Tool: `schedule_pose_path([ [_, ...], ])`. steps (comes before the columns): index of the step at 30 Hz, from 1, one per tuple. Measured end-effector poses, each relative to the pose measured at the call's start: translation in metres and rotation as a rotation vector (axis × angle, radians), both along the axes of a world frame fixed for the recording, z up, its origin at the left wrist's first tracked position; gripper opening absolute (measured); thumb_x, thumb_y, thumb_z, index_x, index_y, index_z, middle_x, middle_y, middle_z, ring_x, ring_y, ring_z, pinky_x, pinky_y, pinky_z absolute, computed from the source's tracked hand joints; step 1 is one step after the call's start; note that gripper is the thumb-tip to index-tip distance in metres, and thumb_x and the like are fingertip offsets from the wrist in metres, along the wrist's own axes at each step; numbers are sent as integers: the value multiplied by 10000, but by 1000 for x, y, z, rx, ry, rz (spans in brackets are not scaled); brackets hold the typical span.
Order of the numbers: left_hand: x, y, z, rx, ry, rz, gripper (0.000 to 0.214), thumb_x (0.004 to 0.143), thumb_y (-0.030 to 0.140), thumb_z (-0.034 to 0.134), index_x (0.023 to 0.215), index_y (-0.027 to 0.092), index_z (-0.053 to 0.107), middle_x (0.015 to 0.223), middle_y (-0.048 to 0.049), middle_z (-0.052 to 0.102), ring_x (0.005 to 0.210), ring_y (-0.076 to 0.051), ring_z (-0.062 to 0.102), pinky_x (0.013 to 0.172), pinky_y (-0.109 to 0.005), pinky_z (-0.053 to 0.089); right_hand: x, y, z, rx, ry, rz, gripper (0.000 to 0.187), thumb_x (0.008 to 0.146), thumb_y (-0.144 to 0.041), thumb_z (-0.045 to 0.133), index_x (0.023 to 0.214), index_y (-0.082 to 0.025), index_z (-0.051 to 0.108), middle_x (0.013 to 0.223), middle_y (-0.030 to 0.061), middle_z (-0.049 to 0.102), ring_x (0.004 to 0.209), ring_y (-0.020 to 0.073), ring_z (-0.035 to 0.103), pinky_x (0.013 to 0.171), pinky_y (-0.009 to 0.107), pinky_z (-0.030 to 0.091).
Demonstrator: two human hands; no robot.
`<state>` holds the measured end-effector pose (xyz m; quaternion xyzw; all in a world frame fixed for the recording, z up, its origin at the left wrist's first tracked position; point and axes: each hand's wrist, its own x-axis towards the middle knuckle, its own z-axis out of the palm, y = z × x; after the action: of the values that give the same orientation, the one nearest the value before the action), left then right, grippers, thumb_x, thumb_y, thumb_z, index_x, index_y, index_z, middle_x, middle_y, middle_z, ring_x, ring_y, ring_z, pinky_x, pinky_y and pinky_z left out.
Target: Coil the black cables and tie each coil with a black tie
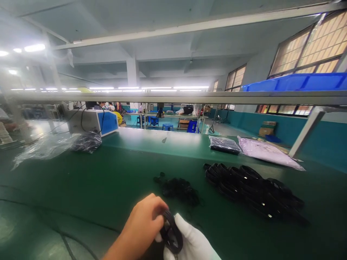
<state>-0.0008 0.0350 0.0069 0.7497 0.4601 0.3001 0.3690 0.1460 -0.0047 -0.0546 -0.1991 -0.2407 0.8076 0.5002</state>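
A coiled black cable (173, 236) is held low in front of me, between both hands. My left hand (145, 225), bare, pinches the coil's upper left side with thumb and fingers. Around its right side and underneath closes my right hand (191, 238), in a white glove. Just beyond the hands lies a loose heap of small black pieces, like rings or ties (180, 189), too dark to make out singly. To the right, many similar black coils (249, 187) lie piled in rows, with a few shiny metal spots among them.
The green tabletop (130, 169) carries a blue and white machine (94, 121) and clear plastic bags (51, 146) at the back left. Bagged items (225, 144) and a pinkish package (267, 151) lie back right. A shelf bar (173, 97) crosses overhead, bearing a blue bin (298, 83). Cables (62, 231) trail at left.
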Motion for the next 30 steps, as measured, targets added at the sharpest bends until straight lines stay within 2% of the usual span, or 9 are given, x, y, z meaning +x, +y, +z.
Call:
schedule_pose_path([
  [3, -12, 7, 4, -223, -224, -284, 338, 758, 266, 572, 1087, 223, 638, 1009, -22, 629, 894, -178, 566, 800, -274, 422, 3, 1, 6, -49, 52, 139, 502, 868, -569, 475, 967, -99, 621, 778, 111, 689, 456, 109, 592, 431, 193, 381],
  [5, -15, 10, 4, -345, -335, -367, 361, 769, 314, 581, 1105, 190, 630, 1007, -40, 650, 902, -187, 580, 805, -282, 432, 4, -1, 11, -79, 6, 172, 509, 858, -581, 472, 987, -104, 595, 765, 97, 674, 478, 120, 602, 444, 201, 388],
  [8, -11, 12, 1, -341, -262, -255, 268, 751, 308, 597, 939, 135, 675, 866, -44, 680, 813, -189, 599, 744, -279, 438, 6, -3, 16, -42, -270, 48, 497, 764, -524, 626, 1071, -142, 543, 854, 70, 640, 610, 144, 615, 505, 233, 423],
  [11, -3, 11, -2, -227, -129, -118, 236, 776, 338, 571, 863, 148, 681, 824, -32, 685, 783, -186, 597, 720, -279, 433, 9, -4, 18, 94, -566, -97, 729, 592, -303, 767, 1231, -199, 433, 1032, 74, 576, 741, 177, 609, 575, 286, 473],
  [15, 0, 4, -12, -272, -172, 38, 322, 824, 415, 444, 803, 142, 615, 700, -19, 620, 640, -146, 530, 580, -257, 410, 11, -5, 16, 112, -506, -92, 727, 616, -367, 743, 1235, -176, 412, 1028, 80, 526, 816, 193, 589, 642, 325, 486],
  [17, 0, 0, -22, -429, -237, 12, 257, 755, 394, 511, 780, 144, 562, 633, 6, 574, 551, -113, 466, 484, -220, 347, 11, -5, 15, 126, -492, -87, 757, 622, -416, 741, 1254, -174, 399, 1116, 118, 519, 908, 235, 587, 685, 359, 500],
  [20, 0, -5, -36, -532, -356, -55, 261, 647, 366, 629, 755, 159, 513, 594, 49, 511, 485, -71, 392, 429, -188, 270, 10, -5, 16, 98, -527, -64, 772, 577, -290, 766, 1254, -204, 406, 1243, 133, 482, 991, 261, 572, 690, 353, 507],
  [26, 0, -8, -52, -581, -556, -195, 348, 690, 456, 661, 741, 161, 484, 589, 35, 516, 517, -76, 447, 500, -200, 339, 8, -5, 19, 171, -378, 57, 549, 611, -307, 782, 1072, -136, 538, 981, 82, 581, 833, 204, 597, 611, 256, 445],
  [30, 1, -10, -53, -519, -540, -177, 295, 731, 421, 625, 726, 165, 478, 590, 27, 540, 553, -95, 487, 570, -230, 383, 7, -7, 18, 135, -348, 58, 523, 589, -290, 815, 1020, -144, 555, 932, 55, 563, 776, 154, 549, 568, 221, 402],
])
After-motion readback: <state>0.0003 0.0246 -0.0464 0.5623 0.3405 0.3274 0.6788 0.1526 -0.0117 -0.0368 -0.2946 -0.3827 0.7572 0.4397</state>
